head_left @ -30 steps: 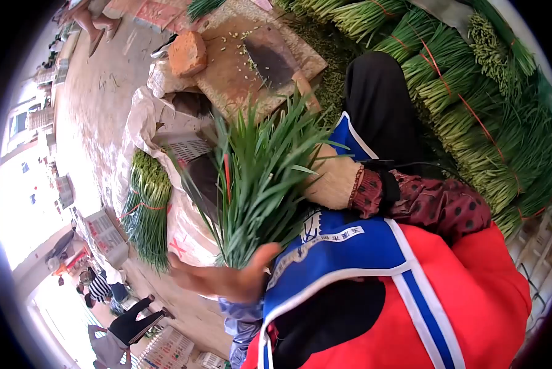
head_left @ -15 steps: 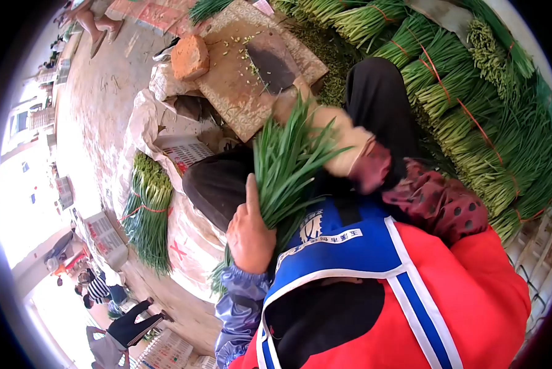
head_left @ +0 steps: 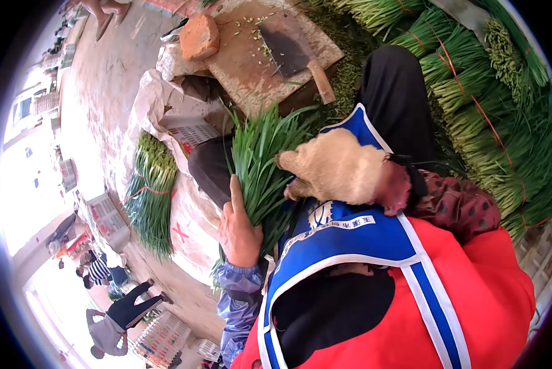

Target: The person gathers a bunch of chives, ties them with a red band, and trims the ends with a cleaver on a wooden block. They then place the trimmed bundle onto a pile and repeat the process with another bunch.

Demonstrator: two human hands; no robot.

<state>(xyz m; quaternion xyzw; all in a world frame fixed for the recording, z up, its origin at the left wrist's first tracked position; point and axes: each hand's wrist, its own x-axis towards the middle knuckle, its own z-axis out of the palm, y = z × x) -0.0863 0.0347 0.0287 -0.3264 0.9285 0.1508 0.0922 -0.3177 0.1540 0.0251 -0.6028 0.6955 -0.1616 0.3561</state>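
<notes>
The largest thing in my view is the wall of tied green bundles (head_left: 473, 92) stacked along the right, red bands around several of them, and below it the red and blue apron (head_left: 411, 270) filling the lower frame. Next comes the wooden chopping board (head_left: 251, 67) up top, with a cleaver (head_left: 288, 46) lying flat on it and a brick (head_left: 199, 35) just beside its edge; a separate tied bundle (head_left: 153, 197) lies on the ground sacks to the left. In the middle sits the bunch of chives (head_left: 257, 166), resting across my lap, tips fanned toward the board. My left hand (head_left: 239, 224) wraps the lower stalks, thumb and fingers closed round them, one finger extended up along the leaves. My right hand (head_left: 340, 169), in a tan glove, lies against the bunch's right side; I cannot tell whether its fingers are curled or spread. I judge the bunch light, soft and floppy, the leaves easy to bruise and apt to slide apart, so the firm place to hold it is low on the stalks, where they lie packed together.
</notes>
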